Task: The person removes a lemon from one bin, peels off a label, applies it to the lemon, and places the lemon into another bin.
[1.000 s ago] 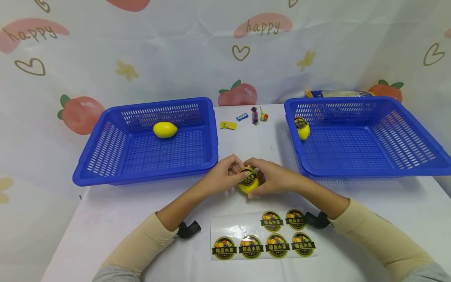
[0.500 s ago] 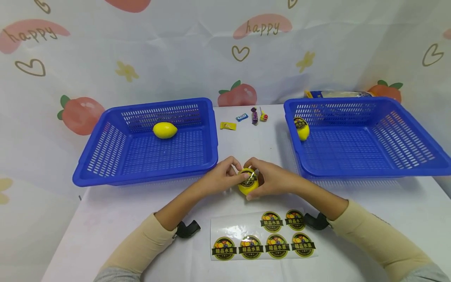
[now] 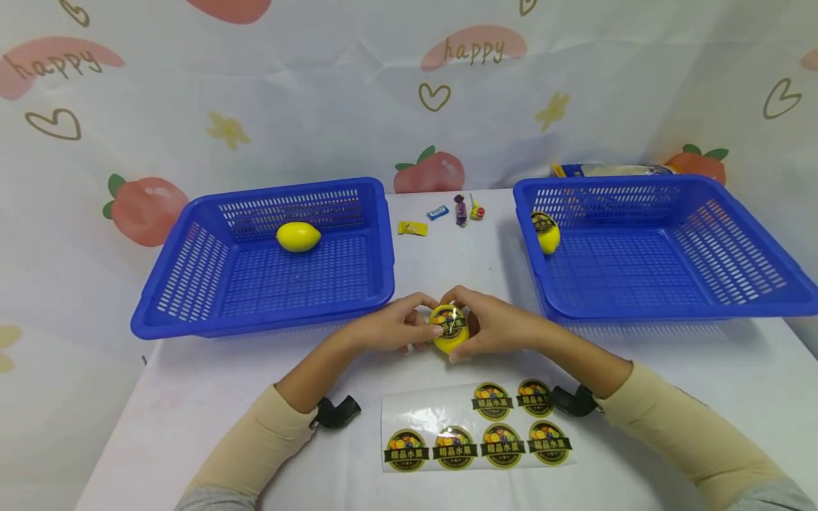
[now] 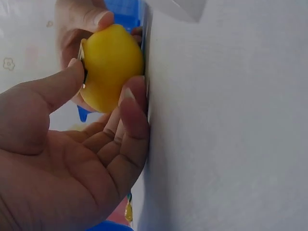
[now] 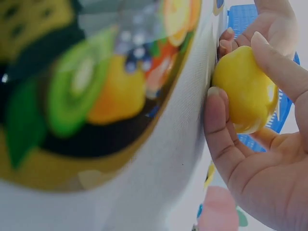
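Note:
A yellow lemon with a round black-and-gold fruit sticker on its upper face is held low over the table between both hands. My right hand grips it from the right, thumb at the near end and fingers at the far end. From the left, my left hand has its thumb on the sticker's left edge and its fingers bent against the lemon's other side. In the left wrist view, the sticker's edge stands slightly off the lemon's skin. The right wrist view shows the lemon between both thumbs and fingers.
A sticker sheet lies in front of the hands. The left blue basket holds a plain lemon; the right blue basket holds a stickered lemon. Several wrapped sweets, including a yellow one, lie between the baskets.
My left hand has shifted slightly left, its thumb sliding from the sticker's middle to its left edge. More of the sticker shows. The right hand keeps its grip on the lemon.

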`<state>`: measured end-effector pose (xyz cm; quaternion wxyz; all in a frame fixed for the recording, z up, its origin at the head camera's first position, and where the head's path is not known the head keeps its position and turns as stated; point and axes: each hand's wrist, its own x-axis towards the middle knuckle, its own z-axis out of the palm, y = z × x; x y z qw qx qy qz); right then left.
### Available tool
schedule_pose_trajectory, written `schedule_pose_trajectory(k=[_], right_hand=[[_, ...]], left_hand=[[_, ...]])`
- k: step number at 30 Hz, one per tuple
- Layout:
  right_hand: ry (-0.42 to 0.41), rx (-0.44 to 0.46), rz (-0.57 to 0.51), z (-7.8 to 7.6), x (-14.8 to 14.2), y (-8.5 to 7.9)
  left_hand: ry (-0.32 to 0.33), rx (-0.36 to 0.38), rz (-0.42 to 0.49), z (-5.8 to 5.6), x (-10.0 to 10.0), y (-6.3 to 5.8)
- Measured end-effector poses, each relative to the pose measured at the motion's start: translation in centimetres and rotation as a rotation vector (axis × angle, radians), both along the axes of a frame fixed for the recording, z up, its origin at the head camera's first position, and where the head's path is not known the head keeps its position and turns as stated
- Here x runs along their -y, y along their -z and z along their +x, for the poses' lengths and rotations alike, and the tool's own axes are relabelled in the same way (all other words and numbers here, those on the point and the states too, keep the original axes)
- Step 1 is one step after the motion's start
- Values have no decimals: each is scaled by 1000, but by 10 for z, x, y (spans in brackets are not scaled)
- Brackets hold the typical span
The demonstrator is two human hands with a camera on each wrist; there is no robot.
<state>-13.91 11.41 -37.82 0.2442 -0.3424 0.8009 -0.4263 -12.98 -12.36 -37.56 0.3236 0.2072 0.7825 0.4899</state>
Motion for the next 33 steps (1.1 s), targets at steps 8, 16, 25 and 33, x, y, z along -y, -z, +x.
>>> schedule_pose_trajectory(k=[8,16,25,33], right_hand=[[11,99,-34,0,-1,1],[36,157,-122,-1,0,0],[56,231,-174,-2,-4,-2],[69,276,-202,-2,-7,2]], left_hand=[[-4,-4,2,0,-1,-1],[-5,-27,-29,0,-5,-2],[-18,-16,-31,1,-5,-3],[-25,-12,-12,-1,-4,-1]])
